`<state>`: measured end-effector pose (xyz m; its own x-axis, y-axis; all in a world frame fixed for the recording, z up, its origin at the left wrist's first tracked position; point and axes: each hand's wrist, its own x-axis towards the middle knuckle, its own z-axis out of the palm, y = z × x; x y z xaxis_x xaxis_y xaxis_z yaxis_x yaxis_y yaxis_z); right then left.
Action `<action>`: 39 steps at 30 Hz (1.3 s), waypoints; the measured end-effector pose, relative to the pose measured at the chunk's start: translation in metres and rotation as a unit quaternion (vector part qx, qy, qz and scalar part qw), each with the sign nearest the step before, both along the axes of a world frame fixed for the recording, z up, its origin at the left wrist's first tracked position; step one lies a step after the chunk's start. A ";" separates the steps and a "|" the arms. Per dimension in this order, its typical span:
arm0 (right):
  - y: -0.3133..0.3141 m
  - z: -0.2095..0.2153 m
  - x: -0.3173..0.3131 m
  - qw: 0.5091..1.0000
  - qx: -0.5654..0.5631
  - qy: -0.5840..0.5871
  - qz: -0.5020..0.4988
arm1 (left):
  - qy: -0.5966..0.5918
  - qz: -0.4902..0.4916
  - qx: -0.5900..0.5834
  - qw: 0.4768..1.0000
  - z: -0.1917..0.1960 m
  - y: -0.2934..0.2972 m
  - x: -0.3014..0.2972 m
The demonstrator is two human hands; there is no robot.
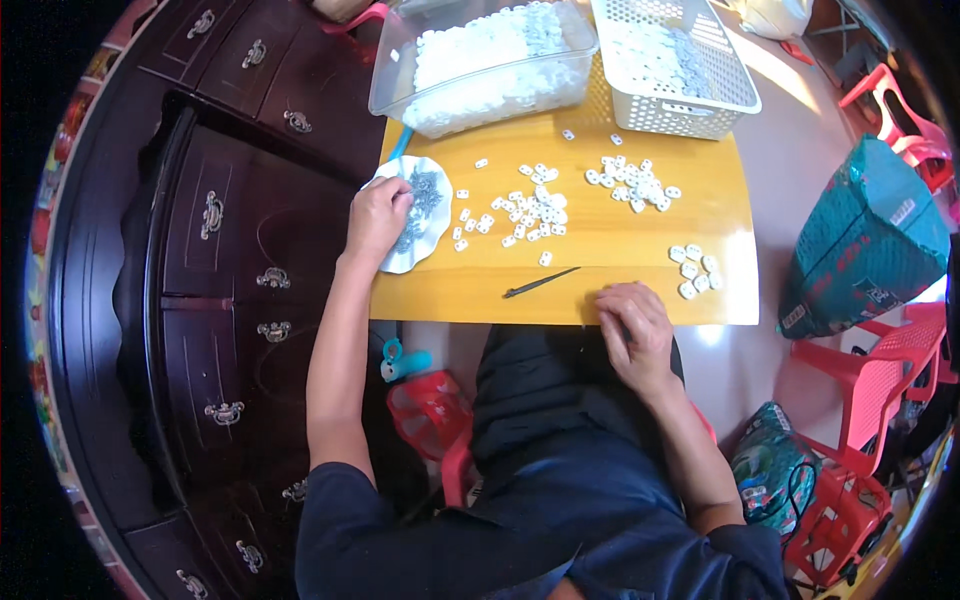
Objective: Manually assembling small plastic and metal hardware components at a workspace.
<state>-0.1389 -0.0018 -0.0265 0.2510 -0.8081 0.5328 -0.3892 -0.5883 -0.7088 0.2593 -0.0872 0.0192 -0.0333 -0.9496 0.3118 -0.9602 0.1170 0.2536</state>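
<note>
My left hand [378,215] is over the left side of a white scalloped plate [436,173]. Its fingers are pinched together, and whatever lies between them is hidden. On that plate is a heap of small grey metal pieces [428,195], too fine to tell apart. My right hand [637,335] rests at the table's front edge, fingers loosely bent and thumb apart, with nothing visible in it. Left of it lies a thin dark screwdriver-like tool [541,283]. Small white two-holed plastic pieces lie in a middle group [540,208], a farther right group [635,182] and a nearer right group [696,270].
At the table's [480,300] far side stand a clear plastic bin [480,100] and a white perforated basket [690,118], both holding white pieces. A dark drawer cabinet [240,230] borders the left. On the right are a teal sack [865,240] and a red plastic chair [860,385].
</note>
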 end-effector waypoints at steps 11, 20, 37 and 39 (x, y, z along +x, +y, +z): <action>-0.001 0.002 -0.004 1.000 0.010 -0.018 0.002 | 0.153 -0.099 0.055 0.982 0.038 -0.011 -0.107; -0.001 -0.003 -0.005 0.999 0.015 -0.041 0.016 | 0.060 -0.246 0.081 0.964 -0.002 -0.030 -0.207; -0.002 -0.002 -0.005 1.000 0.008 -0.009 0.012 | 0.175 -0.198 0.101 0.959 0.006 -0.042 -0.200; -0.002 -0.001 -0.005 1.000 0.008 -0.005 0.014 | 0.201 -0.182 0.122 0.955 0.008 -0.041 -0.198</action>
<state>-0.1441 -0.0042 -0.0276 0.2686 -0.8088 0.5232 -0.3649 -0.5881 -0.7218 0.0614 -0.1279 0.0268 -0.2989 -0.9439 0.1406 -0.6864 0.3150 0.6555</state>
